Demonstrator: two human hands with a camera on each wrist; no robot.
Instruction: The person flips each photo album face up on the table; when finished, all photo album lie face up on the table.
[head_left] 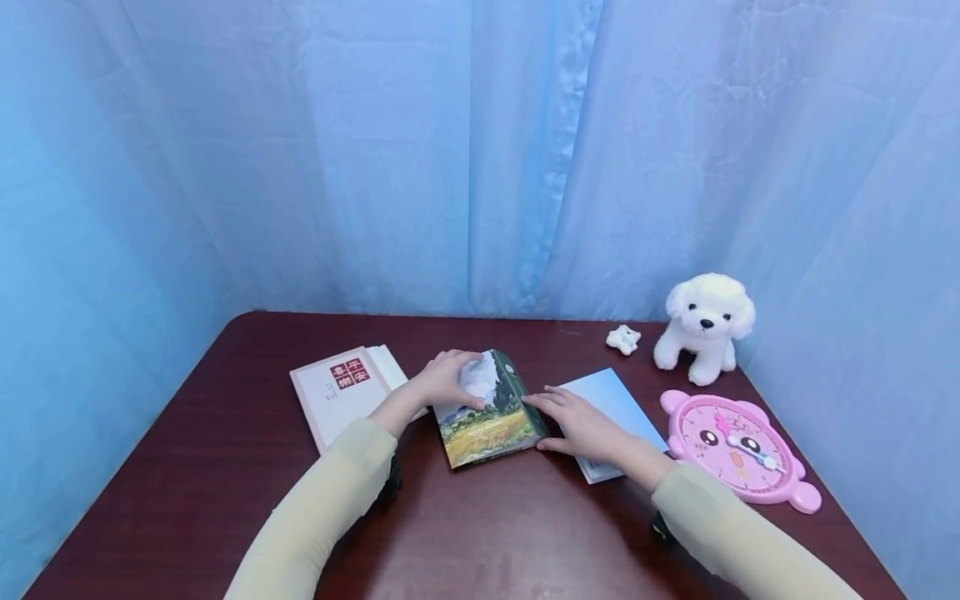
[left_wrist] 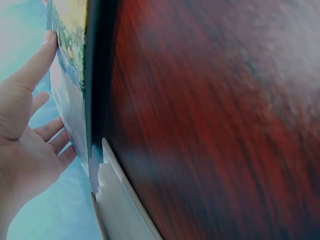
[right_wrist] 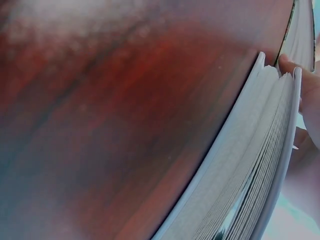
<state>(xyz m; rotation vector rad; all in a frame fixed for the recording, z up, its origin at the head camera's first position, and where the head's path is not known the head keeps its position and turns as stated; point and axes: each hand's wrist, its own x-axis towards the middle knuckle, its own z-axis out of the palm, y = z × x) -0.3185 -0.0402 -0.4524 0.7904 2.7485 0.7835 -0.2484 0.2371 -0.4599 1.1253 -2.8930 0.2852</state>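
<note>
A thick book with a painted landscape cover (head_left: pixel 487 433) lies at a slant on the middle of the table, its dark green spine to the right. My left hand (head_left: pixel 444 382) rests on the cover's upper left part, thumb and fingers spread. In the left wrist view the fingertips (left_wrist: pixel 66 156) lie against that cover. My right hand (head_left: pixel 581 425) touches the spine side, its thumb at the near right corner. Beneath the right hand and forearm lies a light blue book (head_left: pixel 611 396); its page edges (right_wrist: pixel 240 170) fill part of the right wrist view.
Left of the left hand is a cream book with red characters (head_left: pixel 318 396), another pale book partly under it. A pink toy clock (head_left: pixel 738 454) lies at the right, a white plush dog (head_left: pixel 708 329) behind it. A small white object (head_left: pixel 623 339) lies near the back edge.
</note>
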